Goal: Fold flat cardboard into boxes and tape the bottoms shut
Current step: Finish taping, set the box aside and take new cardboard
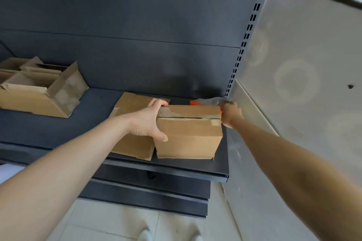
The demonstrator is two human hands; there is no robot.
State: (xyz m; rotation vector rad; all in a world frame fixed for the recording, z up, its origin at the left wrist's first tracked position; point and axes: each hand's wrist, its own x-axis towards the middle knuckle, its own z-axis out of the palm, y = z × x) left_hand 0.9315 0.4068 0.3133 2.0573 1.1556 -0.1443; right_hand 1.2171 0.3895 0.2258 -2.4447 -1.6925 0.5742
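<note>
On the shelf [58,129], flat cardboard [133,146] lies beside the box [188,139].

Matt brown cardboard box [189,133] with glossy clear tape; matt dark metal shelf [58,125]

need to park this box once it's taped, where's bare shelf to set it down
Best patch: bare shelf between the open boxes on the left and the flat cardboard. The right end is crowded: the box, left hand, right hand and orange tape dispenser fill it up to the slotted upright.
</note>
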